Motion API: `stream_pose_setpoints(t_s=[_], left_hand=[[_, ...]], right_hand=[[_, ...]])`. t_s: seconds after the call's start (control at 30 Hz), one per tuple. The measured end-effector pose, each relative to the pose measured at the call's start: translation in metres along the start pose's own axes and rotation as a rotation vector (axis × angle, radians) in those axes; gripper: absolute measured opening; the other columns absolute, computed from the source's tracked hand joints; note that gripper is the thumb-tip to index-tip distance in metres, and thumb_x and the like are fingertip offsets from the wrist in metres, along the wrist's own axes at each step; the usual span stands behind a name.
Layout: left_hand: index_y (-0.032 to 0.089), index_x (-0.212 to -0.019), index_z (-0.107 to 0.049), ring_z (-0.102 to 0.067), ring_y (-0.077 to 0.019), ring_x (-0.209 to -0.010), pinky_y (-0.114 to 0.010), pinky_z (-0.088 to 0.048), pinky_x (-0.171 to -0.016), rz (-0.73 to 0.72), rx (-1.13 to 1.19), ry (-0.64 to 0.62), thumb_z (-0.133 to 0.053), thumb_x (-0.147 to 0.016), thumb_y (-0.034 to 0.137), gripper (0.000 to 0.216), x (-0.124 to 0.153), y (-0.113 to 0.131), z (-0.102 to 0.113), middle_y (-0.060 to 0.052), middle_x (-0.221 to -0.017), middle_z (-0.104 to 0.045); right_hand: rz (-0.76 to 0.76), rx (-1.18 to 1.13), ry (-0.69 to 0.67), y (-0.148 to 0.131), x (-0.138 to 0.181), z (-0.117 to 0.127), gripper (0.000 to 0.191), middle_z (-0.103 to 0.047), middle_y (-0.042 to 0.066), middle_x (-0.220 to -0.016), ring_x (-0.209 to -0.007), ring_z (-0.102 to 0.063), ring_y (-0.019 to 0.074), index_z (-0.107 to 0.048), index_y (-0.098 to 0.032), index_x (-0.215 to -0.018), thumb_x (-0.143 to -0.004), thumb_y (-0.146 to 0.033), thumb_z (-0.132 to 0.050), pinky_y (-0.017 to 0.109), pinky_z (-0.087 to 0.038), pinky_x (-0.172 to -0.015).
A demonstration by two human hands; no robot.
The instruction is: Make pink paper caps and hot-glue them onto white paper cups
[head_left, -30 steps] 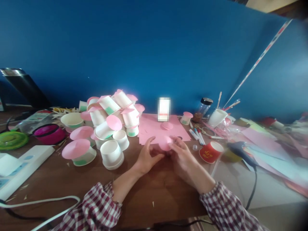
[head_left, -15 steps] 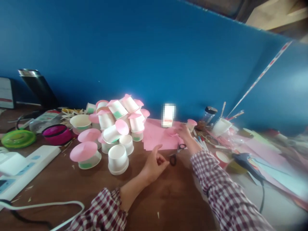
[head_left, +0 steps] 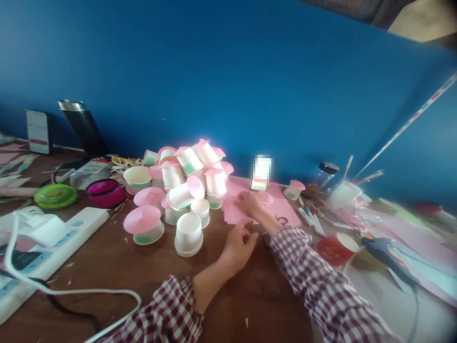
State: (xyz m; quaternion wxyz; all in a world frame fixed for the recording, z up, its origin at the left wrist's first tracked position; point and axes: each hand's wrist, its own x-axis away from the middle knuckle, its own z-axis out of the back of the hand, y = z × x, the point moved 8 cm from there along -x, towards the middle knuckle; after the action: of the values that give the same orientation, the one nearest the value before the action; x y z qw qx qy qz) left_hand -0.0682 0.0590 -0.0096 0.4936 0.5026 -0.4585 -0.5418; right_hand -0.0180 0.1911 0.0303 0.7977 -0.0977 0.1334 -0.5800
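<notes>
My right hand [head_left: 249,202] reaches forward and lies on a stack of pink paper sheets [head_left: 231,213], fingers spread fairly flat, nothing visibly held. A pink paper circle [head_left: 266,197] lies just right of it. My left hand [head_left: 241,242] rests on the wooden table [head_left: 107,267] nearer to me, fingers curled against the thumb, with nothing seen inside. Scissors [head_left: 282,220] lie by my right sleeve, partly hidden. To the left of both hands rises a pile of white paper cups with pink cone lids [head_left: 189,174].
A red cup [head_left: 335,247] and a glue gun [head_left: 385,248] sit at right, with markers [head_left: 310,216], a jar [head_left: 322,174] and a white brush cup [head_left: 344,193] behind. At left lie a power strip [head_left: 53,245], a white cable [head_left: 71,291], a magenta bowl [head_left: 105,193] and a green lid [head_left: 55,196].
Both hands held a pink cone a second ago. My right hand carried it to the back, then moved left onto the pink sheets. My left hand stayed, now curled shut. The camera turned left.
</notes>
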Motion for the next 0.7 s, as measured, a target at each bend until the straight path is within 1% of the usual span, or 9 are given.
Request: stream_pose_setpoints(t_s=[0.07,0.13,0.23,0.33,0.43,0.53,0.6,0.7], left_hand=[[0.017,-0.117,-0.049,-0.055,-0.0135,-0.061,-0.027,-0.043,-0.064,-0.008,0.011,0.031,-0.053,-0.082,0.029,0.037,-0.001,-0.002,0.002,0.002,-0.065,-0.058],[0.018,-0.117,-0.048,-0.054,-0.0132,-0.061,-0.027,-0.043,-0.064,-0.020,0.011,0.047,-0.054,-0.081,0.028,0.038,-0.001,-0.003,0.003,0.002,-0.065,-0.057],[0.018,-0.119,-0.047,-0.055,-0.0130,-0.062,-0.027,-0.043,-0.065,-0.030,0.017,0.053,-0.053,-0.081,0.026,0.039,0.000,-0.002,0.004,0.003,-0.065,-0.057],[0.018,-0.118,-0.048,-0.055,-0.0131,-0.062,-0.027,-0.043,-0.066,-0.029,0.020,0.041,-0.052,-0.082,0.025,0.037,0.001,0.000,0.004,0.002,-0.065,-0.057],[0.018,-0.117,-0.048,-0.055,-0.0135,-0.063,-0.028,-0.043,-0.067,-0.046,0.007,0.044,-0.051,-0.082,0.025,0.036,0.002,0.005,0.005,0.002,-0.066,-0.058],[0.017,-0.116,-0.049,-0.054,-0.0135,-0.062,-0.027,-0.043,-0.067,-0.092,-0.006,0.069,-0.051,-0.083,0.027,0.034,0.004,0.012,0.008,0.003,-0.064,-0.057],[0.017,-0.114,-0.050,-0.054,-0.0135,-0.062,-0.027,-0.042,-0.067,-0.123,-0.022,0.084,-0.051,-0.083,0.027,0.032,0.004,0.017,0.010,0.003,-0.062,-0.057],[0.017,-0.112,-0.052,-0.054,-0.0138,-0.062,-0.028,-0.042,-0.069,-0.145,-0.044,0.094,-0.051,-0.083,0.028,0.031,0.005,0.022,0.012,0.003,-0.061,-0.057]], right_hand=[[-0.010,0.053,-0.029,-0.007,-0.002,-0.005,0.029,-0.067,0.013,-0.099,-0.091,-0.061,0.0251,-0.064,-0.016,-0.096,-0.078,-0.039,-0.061,0.030,-0.043,-0.071],[-0.026,0.086,-0.047,-0.009,-0.004,-0.007,0.028,-0.066,0.013,-0.099,-0.088,-0.062,0.0249,-0.064,-0.016,-0.095,-0.080,-0.039,-0.059,0.029,-0.043,-0.067],[-0.049,0.112,-0.072,-0.006,-0.005,-0.008,0.021,-0.067,0.011,-0.095,-0.082,-0.063,0.0225,-0.064,-0.017,-0.093,-0.083,-0.031,-0.053,0.027,-0.043,-0.062],[-0.066,0.125,-0.090,-0.002,-0.004,-0.007,0.019,-0.068,0.010,-0.093,-0.080,-0.063,0.0217,-0.064,-0.017,-0.092,-0.084,-0.026,-0.050,0.027,-0.043,-0.061],[-0.068,0.121,-0.088,0.001,-0.005,-0.006,0.024,-0.067,0.010,-0.099,-0.083,-0.063,0.0223,-0.061,-0.018,-0.102,-0.085,-0.030,-0.048,0.028,-0.044,-0.063],[-0.062,0.116,-0.081,0.000,-0.008,-0.005,0.035,-0.065,0.012,-0.106,-0.087,-0.063,0.0243,-0.058,-0.018,-0.110,-0.085,-0.040,-0.050,0.030,-0.045,-0.064],[-0.055,0.120,-0.078,-0.002,-0.009,-0.006,0.038,-0.064,0.015,-0.106,-0.089,-0.062,0.0263,-0.060,-0.016,-0.106,-0.082,-0.044,-0.053,0.031,-0.046,-0.067],[-0.034,0.116,-0.061,-0.006,-0.008,-0.006,0.033,-0.064,0.016,-0.105,-0.092,-0.061,0.0269,-0.063,-0.014,-0.099,-0.082,-0.042,-0.054,0.032,-0.045,-0.071]])
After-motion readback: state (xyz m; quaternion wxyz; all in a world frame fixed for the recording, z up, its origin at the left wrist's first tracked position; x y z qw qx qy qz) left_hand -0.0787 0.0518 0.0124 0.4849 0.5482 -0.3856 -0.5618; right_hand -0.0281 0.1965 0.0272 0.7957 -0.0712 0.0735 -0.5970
